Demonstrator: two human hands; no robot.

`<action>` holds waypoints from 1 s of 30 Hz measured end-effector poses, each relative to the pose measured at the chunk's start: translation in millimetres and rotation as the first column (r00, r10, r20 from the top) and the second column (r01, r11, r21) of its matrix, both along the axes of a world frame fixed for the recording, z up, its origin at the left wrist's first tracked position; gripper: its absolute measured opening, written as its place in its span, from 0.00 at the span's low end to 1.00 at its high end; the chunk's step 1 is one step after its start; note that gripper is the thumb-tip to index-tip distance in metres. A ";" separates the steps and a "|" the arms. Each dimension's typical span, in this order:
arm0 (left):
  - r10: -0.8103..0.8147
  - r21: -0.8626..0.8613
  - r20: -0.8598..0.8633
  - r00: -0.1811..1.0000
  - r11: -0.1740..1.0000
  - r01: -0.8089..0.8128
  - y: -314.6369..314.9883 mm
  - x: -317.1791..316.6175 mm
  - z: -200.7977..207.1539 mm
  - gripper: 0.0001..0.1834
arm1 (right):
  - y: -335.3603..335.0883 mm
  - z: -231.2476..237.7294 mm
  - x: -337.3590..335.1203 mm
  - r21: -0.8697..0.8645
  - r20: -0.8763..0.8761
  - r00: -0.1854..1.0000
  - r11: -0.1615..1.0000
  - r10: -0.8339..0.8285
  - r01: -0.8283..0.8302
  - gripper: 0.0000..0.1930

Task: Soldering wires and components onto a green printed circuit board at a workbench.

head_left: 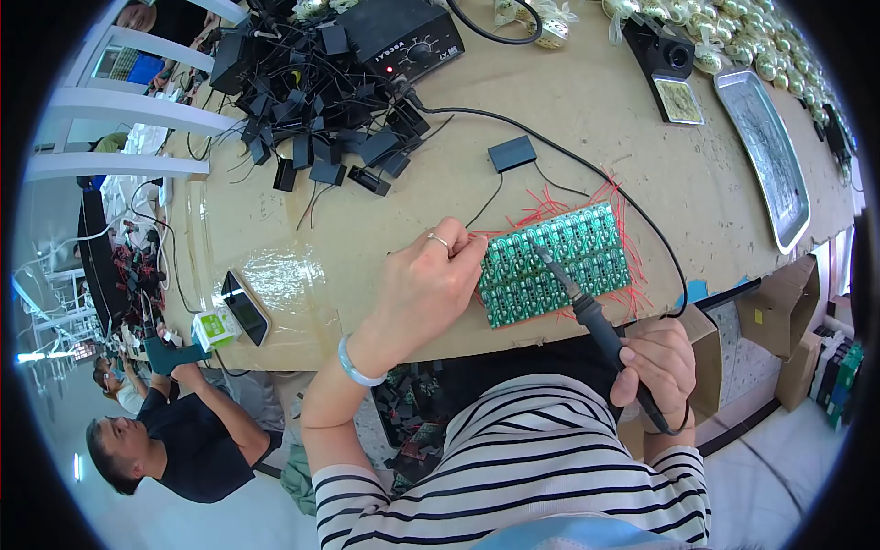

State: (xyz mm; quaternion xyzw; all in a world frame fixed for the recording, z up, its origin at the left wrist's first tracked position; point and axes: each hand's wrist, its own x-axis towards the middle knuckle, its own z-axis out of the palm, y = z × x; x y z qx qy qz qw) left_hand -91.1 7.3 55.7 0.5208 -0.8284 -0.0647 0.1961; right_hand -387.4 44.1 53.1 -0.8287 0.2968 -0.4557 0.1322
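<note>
A green circuit board panel [600, 261], made of several repeated small boards, lies on the table in front of me, with thin red wires [632, 298] sticking out around its edges. My right hand [662, 367] grips the dark handle of a soldering iron [600, 332]. Its metal tip points up and left, over the upper middle of the panel. At the panel's left upper corner, my left hand [429, 286] is closed in a pinch; what sits between the fingertips is too small to make out. Just beyond the panel lies a black rectangular box [511, 154] with two dark leads.
A heap of black boxes with leads [316, 128] lies far left beside a black soldering station [403, 41]. The iron's cord loops around the panel's right. An iron stand [665, 60], metal tray [765, 156], gold ornaments [733, 27] and phone [246, 309] lie around. A co-worker [197, 445] sits left.
</note>
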 end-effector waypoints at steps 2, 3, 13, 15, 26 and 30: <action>-0.004 -0.019 0.002 1.000 1.000 0.004 -1.0 -0.5 -1.2 0.08 | 2.1 0.3 -1.2 -0.001 -0.015 1.000 1.000 -0.002 0.002 0.06; -0.004 -0.035 0.002 1.000 0.999 0.004 -1.4 -0.7 -1.2 0.09 | 3.6 0.2 -1.8 -0.004 -0.012 1.000 1.000 -0.004 0.004 0.06; 0.300 0.366 -0.473 0.829 0.922 -0.125 5.5 6.2 11.7 0.13 | 10.6 1.2 -11.1 0.030 0.023 1.000 1.000 -0.005 0.004 0.06; 0.297 0.409 -0.512 0.806 0.909 -0.075 7.4 20.1 3.0 0.12 | 7.9 4.6 -11.5 0.036 0.026 1.000 0.999 0.004 -0.005 0.07; 0.221 -0.046 -0.536 0.815 0.956 -0.290 15.0 10.2 1.1 0.06 | 5.5 -3.8 -5.8 0.085 0.043 0.996 0.993 0.076 -0.080 0.07; -0.029 -0.193 -0.149 0.988 0.981 0.000 12.4 9.9 2.2 0.18 | 3.4 -2.3 -3.2 0.091 0.046 0.995 0.991 0.090 -0.094 0.07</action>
